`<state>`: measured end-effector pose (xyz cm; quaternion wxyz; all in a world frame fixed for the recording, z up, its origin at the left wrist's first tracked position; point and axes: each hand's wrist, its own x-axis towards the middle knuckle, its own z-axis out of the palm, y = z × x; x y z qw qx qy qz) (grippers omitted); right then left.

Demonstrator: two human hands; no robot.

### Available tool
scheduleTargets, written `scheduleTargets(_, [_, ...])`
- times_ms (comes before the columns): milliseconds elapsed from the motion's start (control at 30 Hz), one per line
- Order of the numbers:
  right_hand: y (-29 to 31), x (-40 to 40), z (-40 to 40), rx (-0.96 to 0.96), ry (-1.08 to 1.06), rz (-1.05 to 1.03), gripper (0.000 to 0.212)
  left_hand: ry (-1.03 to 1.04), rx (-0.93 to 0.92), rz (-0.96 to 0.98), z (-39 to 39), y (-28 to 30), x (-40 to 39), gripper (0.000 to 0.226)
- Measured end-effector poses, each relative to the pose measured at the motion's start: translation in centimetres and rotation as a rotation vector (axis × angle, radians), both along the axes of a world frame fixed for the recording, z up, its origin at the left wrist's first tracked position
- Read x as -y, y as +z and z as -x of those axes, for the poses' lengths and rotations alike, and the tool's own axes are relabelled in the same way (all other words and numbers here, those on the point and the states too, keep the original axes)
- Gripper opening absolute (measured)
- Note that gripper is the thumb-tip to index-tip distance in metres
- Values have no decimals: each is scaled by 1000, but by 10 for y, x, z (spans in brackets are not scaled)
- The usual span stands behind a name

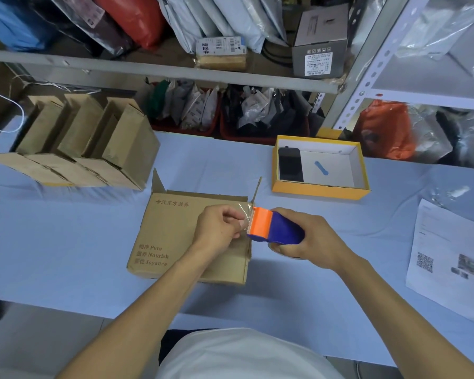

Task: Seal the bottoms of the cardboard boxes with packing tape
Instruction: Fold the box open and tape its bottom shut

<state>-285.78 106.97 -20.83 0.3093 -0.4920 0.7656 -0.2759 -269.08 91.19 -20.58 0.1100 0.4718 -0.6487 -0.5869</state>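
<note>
Our right hand (309,239) wraps its curled fingers around the tape dispenser (275,228), a blue plastic body with a bright orange cutter head, and the roll shows just under the palm. Our left hand (219,227) sits immediately to the left of that orange head, thumb and fingertips pinching the free end of the clear packing tape (244,214), which stretches glossy and slightly crinkled between hand and dispenser. Both hands hover over the right part of the cardboard box (170,233), which lies flat-faced on the counter (66,242) directly below them; whether the tape already touches the cardboard we cannot tell. The box is plain brown corrugated board printed with Chinese characters and the words Pure, Nourish and Joyance, and two of its flaps stand up at the far edge, one at the left corner and one thin flap beside the dispenser.

Further out, the counter is covered in a smooth pale blue cloth. At its far left stand several more brown boxes (88,143), packed side by side with their flaps open. To the far right of our hands sits a shallow yellow tray box (320,191) with a white inside, holding a black phone (290,164) and a small blue strip (321,168). A printed paper sheet (449,258) with QR codes lies at the right edge. Metal shelving (175,72) behind carries plastic-wrapped parcels and a grey carton (320,42).
</note>
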Motion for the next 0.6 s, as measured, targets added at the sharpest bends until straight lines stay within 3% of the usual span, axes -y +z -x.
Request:
scheduleTargets(367, [-16,-4,26,-215,25,-168,76,35,262,198,-18,-8,30,14])
scheduleTargets(600, [-27,6,22,-264,83,-236,67,-234,741,673,-2,1,31,29])
